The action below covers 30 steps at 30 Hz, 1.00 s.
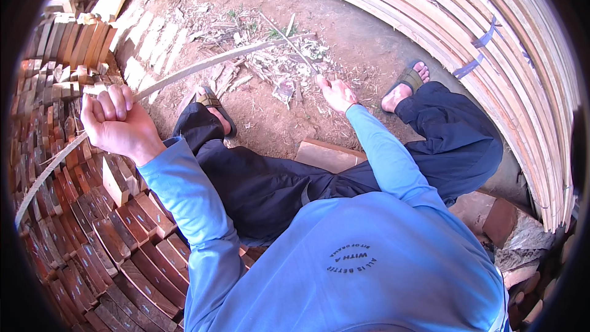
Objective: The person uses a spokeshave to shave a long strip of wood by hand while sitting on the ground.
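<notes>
My left hand point(117, 120) is closed in a fist around a long, pale wooden strip point(203, 64). One end of the strip runs down to the left over the stacked wood; the other reaches out above the ground ahead. Over the ground between my feet is my right hand point(338, 94), its fingers curled. A long, thin, stick-like piece point(286, 38) extends from its fingertips toward the far end of the strip. Whether that piece is a blade or a stick I cannot tell. The two hands are well apart.
Stacked short wooden blocks point(132, 258) fill the left side. Long pale boards point(424, 12), tied with bluish strips, curve along the right. Wood shavings point(215, 37) litter the dirt ahead. A flat block point(329, 154) lies between my legs. Sandalled feet stand either side.
</notes>
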### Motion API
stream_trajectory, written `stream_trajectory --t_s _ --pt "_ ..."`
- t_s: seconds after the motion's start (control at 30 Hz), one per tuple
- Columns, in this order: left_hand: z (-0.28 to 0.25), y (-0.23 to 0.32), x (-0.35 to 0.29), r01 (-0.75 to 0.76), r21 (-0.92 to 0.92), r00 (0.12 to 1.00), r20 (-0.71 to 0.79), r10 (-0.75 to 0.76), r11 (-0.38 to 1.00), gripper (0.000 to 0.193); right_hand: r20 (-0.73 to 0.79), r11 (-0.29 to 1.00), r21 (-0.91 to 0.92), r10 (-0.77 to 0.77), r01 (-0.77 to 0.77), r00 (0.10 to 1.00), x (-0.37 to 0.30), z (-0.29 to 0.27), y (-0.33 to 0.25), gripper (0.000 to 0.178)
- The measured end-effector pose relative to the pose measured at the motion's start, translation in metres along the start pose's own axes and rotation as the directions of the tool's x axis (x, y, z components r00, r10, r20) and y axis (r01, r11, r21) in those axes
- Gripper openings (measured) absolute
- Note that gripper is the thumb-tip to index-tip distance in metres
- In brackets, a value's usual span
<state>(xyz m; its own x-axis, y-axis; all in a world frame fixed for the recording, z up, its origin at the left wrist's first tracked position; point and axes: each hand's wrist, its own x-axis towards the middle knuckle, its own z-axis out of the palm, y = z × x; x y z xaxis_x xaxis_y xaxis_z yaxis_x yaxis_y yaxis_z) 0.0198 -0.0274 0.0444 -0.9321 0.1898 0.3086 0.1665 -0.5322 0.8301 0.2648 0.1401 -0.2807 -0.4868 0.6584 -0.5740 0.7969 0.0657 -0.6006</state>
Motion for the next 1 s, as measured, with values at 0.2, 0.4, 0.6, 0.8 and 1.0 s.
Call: stream_trajectory --t_s 0.2,0.4,0.6,0.8,1.0 --pt "-0.006 -0.003 0.002 -0.008 0.002 1.0 -0.009 0.008 1.0 0.043 0.149 0.997 0.041 0.056 -0.063 0.987 -0.007 -0.027 -0.031 0.073" --pt "-0.01 -0.004 0.005 0.013 0.0 1.0 -0.025 -0.013 1.0 0.043 0.022 1.0 0.018 -0.016 0.016 1.0 -0.007 -0.005 -0.02 0.076" --pt "-0.008 -0.001 0.0 0.002 0.032 0.999 -0.042 0.0 0.999 0.044 0.134 0.996 -0.002 0.09 -0.091 0.987 0.003 -0.031 -0.03 0.073" --pt "-0.006 -0.002 0.003 0.0 0.025 1.0 -0.024 0.0 1.0 0.044 0.05 0.999 -0.01 -0.035 0.035 0.998 -0.002 -0.014 -0.016 0.073" --pt "-0.006 -0.003 0.002 -0.005 0.014 1.0 0.008 0.005 1.0 0.044 0.202 0.991 -0.007 0.132 -0.133 0.97 0.001 -0.033 -0.033 0.075"
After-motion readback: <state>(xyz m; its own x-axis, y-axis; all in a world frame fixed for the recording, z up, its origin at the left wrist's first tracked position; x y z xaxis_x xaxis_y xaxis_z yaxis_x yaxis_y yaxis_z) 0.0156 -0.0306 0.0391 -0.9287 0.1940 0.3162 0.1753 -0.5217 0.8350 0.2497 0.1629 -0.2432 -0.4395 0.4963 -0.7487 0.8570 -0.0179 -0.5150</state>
